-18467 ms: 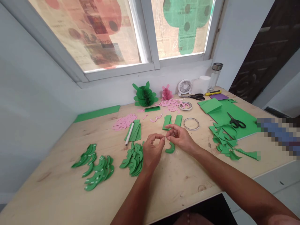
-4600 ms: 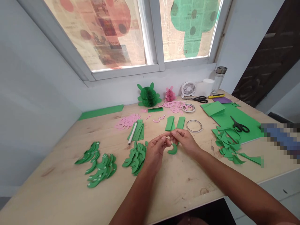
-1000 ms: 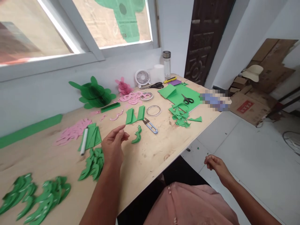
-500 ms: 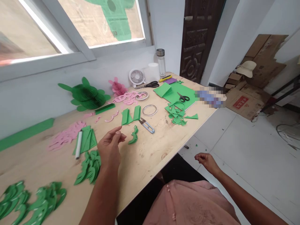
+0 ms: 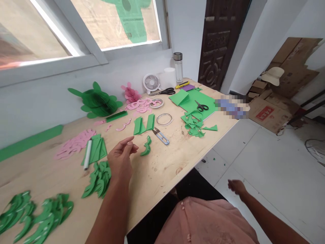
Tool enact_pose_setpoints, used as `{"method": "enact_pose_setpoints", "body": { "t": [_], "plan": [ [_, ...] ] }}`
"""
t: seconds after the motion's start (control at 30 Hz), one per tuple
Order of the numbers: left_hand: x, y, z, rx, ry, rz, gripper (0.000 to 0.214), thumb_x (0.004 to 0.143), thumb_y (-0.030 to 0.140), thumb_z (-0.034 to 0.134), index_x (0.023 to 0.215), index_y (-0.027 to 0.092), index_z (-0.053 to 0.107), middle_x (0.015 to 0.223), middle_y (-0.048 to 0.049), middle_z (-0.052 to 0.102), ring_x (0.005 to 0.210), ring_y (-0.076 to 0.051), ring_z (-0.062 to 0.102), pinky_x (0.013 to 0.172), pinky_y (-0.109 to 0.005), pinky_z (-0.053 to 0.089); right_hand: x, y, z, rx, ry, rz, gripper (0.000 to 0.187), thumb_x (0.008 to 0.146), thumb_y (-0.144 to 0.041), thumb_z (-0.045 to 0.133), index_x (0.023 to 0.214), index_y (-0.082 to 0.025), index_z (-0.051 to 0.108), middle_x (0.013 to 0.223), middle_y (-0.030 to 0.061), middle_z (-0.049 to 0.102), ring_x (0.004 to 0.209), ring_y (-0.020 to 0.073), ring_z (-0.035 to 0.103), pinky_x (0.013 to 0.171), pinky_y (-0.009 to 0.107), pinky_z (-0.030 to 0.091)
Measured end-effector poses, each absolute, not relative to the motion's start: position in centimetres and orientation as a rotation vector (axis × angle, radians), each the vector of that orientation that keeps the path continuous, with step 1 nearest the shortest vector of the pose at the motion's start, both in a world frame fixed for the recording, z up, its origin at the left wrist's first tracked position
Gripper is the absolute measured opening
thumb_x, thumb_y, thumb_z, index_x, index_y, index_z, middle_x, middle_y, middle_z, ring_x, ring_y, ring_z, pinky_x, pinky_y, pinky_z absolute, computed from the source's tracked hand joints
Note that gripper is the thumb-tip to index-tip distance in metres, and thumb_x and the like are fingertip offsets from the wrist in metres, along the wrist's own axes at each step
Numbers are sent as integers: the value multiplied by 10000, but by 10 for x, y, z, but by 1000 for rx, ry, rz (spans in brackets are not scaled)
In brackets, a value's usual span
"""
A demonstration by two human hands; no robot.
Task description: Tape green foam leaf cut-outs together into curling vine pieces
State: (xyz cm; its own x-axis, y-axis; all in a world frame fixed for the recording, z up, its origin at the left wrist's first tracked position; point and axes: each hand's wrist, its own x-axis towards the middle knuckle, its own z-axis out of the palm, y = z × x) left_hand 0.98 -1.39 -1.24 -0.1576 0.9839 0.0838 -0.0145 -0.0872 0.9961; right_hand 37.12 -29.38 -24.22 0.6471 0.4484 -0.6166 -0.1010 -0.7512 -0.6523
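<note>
My left hand [image 5: 122, 154] hovers at the table, fingers loosely bent and the thumb apart from the index finger, with nothing seen in it. Just right of its fingertips lies a wavy green paper cutout [image 5: 146, 146] with small white marks. Blue-handled thread snips [image 5: 161, 137] rest beyond that, beside folded green paper pieces [image 5: 143, 124] and a roll of tape [image 5: 164, 119]. A pile of green cutouts [image 5: 98, 179] is partly behind my left wrist. My right hand [image 5: 236, 186], off the table over the floor, is closed and slightly blurred; anything in it is too small to make out.
More green cutouts [image 5: 50, 217] lie front left, pink cutouts [image 5: 76, 144] and a white marker [image 5: 87, 155] behind. Black scissors [image 5: 201, 106] lie on a green sheet near scraps [image 5: 194, 124]. A small fan [image 5: 151, 83] and a glass bottle [image 5: 178, 69] stand by the wall.
My right hand has moved right and lower, farther from the table edge. My left hand stays by the green cutout. The view has shifted slightly.
</note>
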Motion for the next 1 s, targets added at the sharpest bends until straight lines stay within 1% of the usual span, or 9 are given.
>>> {"method": "enact_pose_setpoints", "body": {
  "t": [0.07,0.17,0.27,0.4,0.5,0.6,0.73,0.9,1.0],
  "plan": [
    [9,-14,-12,1179,1276,1410,257,633,249,625,869,158,675,594,20,587,537,-88,514,541,-216,423,392,-248,-231,-2059,-265,1000,127,581,-291,616,613,-168,619,560,57,643,441,127,527,387,213,333],
    [9,-14,-11,1183,1290,1424,273,634,255,629,885,158,677,596,18,587,536,-91,514,538,-220,424,417,-179,-209,-1842,-288,928,353,593,-327,637,920,-194,627,875,76,691,631,135,614,501,223,443],
    [9,-15,-8,1180,1288,1426,275,637,257,629,888,156,680,578,18,581,535,-92,514,539,-221,425,417,-141,-194,-1737,-291,885,382,608,-400,635,917,-175,619,908,87,681,675,139,623,539,223,461],
    [8,-15,-7,1179,1282,1420,282,648,248,617,905,149,679,568,15,580,531,-91,512,541,-219,423,377,-148,-190,-1783,-281,932,294,651,-415,640,709,-128,615,712,88,662,579,138,593,508,241,445],
    [7,-15,-7,1207,1276,1411,282,671,269,608,918,151,675,587,10,587,532,-92,510,547,-226,426,345,-171,-183,-1833,-324,988,250,671,-355,673,756,-123,632,705,77,662,574,148,595,527,268,459],
    [6,-14,-6,1219,1288,1409,287,674,277,601,917,145,677,577,10,583,528,-96,506,542,-229,424,327,-186,-162,-1860,-438,1047,213,764,-312,634,928,-176,631,838,69,673,714,178,622,601,299,496],
    [4,-13,-2,1246,1294,1430,280,678,272,591,911,144,680,550,13,578,536,-104,518,544,-228,422,321,-193,-123,-1877,-740,1130,243,877,-309,524,1101,-228,577,1196,69,546,977,188,563,783,344,507],
    [4,-14,1,1251,1279,1402,270,683,271,581,898,143,681,556,12,584,544,-104,525,548,-228,417,321,-194,-76,-1764,-915,1196,245,893,-323,498,1094,-202,569,1146,67,563,950,181,575,799,354,502],
    [6,-17,3,1258,1282,1371,260,686,272,573,883,142,682,562,11,588,555,-108,534,556,-231,417,308,-177,-42,-1622,-1007,1244,307,790,-460,599,705,-165,615,644,14,599,606,135,542,552,253,453]
  ]
}}
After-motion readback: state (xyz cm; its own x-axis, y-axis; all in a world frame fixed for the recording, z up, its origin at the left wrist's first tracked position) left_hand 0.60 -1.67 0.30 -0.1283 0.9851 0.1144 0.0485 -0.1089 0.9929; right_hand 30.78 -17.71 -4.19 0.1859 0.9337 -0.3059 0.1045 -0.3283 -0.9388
